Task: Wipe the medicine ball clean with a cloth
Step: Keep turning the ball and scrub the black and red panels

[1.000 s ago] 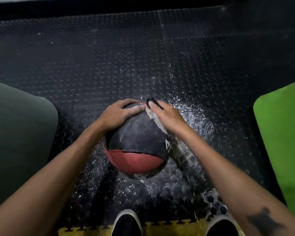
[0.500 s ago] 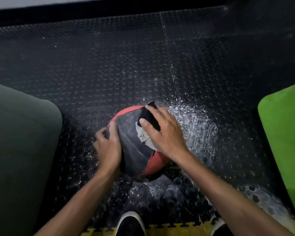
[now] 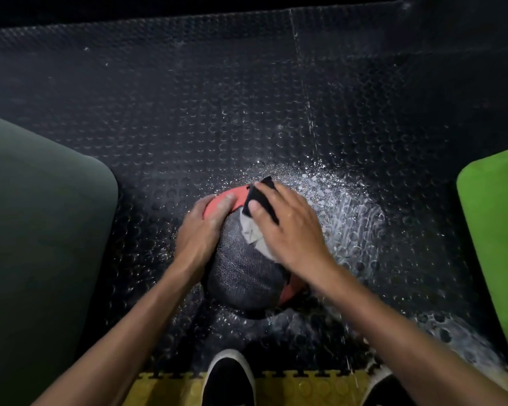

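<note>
Medicine ball [image 3: 244,276], dark grey with coral-red panels, sits on the black studded rubber floor [image 3: 188,98] a little below the middle of the view, right in front of the person's feet. Left hand [image 3: 201,230] cups the ball's upper left side, fingers spread flat and relaxed over the red panel at about 11 o'clock on the ball. Right hand [image 3: 288,227] lies over the top right, fingers and thumb pressing a cloth [image 3: 257,218] against the surface; the cloth shows black under the fingertips and pale grey beneath the palm. White speckled spray [image 3: 343,206] covers the floor from 12 to 4 o'clock of the ball, with another patch toward 4 o'clock near the frame edge. A dark green mat [image 3: 38,244] fills the 9 o'clock side, its rounded corner near the left hand but apart from it. A bright green mat [image 3: 496,244] lies at 3 o'clock, well apart from the ball. Open floor stretches toward 12 o'clock up to a dark wall base. At 6 o'clock a yellow interlocking edge strip [image 3: 305,388] borders the floor, with two dark shoes [image 3: 228,379] across it.
</note>
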